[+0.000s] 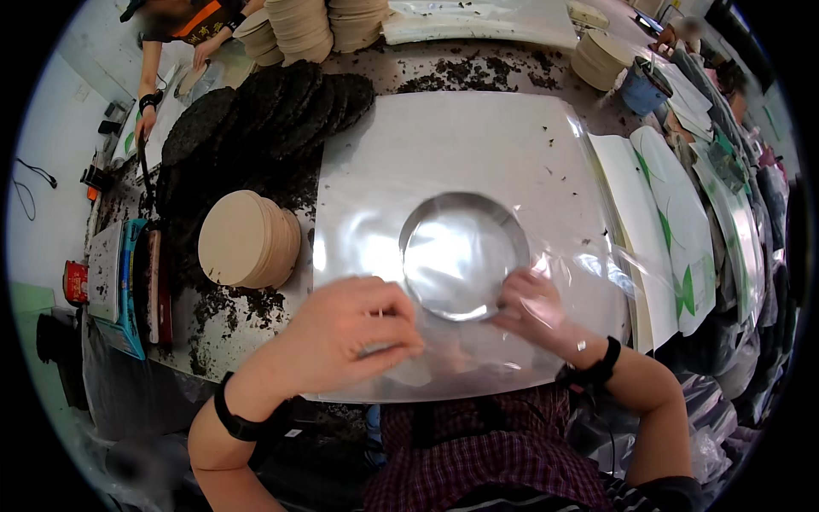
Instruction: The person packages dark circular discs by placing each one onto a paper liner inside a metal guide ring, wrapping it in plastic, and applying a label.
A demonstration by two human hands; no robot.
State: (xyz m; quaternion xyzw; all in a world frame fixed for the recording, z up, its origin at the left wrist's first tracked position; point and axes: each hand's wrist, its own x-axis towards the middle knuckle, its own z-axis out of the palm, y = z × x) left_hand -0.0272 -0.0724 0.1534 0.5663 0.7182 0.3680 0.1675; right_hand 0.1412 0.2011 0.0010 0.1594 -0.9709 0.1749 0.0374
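Note:
A shallow round metal ring [413, 221] lies on a stack of clear plastic sheets [448, 141] in front of me. My right hand [534, 310] has its fingers at the ring's lower right rim and appears to grip it. Glossy creases of clear plastic film [604, 272] show around that hand and seem to cover it. Over the stack's near left part, my left hand [361, 329] is curled, its thumb close to the forefinger. Whether film is pinched between them cannot be made out.
Round tan discs [233, 240] are stacked left, beside dark compressed round cakes [201, 125] and loose dark crumbs. A scale-like device [105, 272] stands at the left edge. Printed sheets [678, 237] lie right, a blue bucket [645, 89] behind. A co-worker's hand [146, 121] reaches in far left.

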